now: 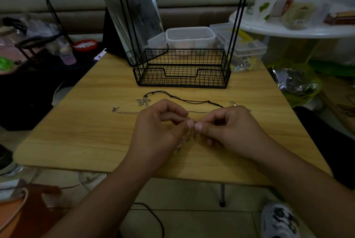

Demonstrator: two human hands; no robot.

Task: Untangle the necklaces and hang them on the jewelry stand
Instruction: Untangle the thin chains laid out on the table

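Dim cluttered room, wooden bench (86, 132): your left hand (159, 132) and right hand (228, 130) both pinch the thin chain (192, 132) mid-untangling near the black cord necklace (182, 99), next tease loops apart, then jewelry stand (181, 69).

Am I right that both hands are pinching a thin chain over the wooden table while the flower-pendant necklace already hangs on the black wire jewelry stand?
Not quite. The head view shows the flower-pendant necklace lying on the wooden table in front of the black wire jewelry stand, not hanging on it. The rest holds: the left hand and right hand both pinch the thin chain.
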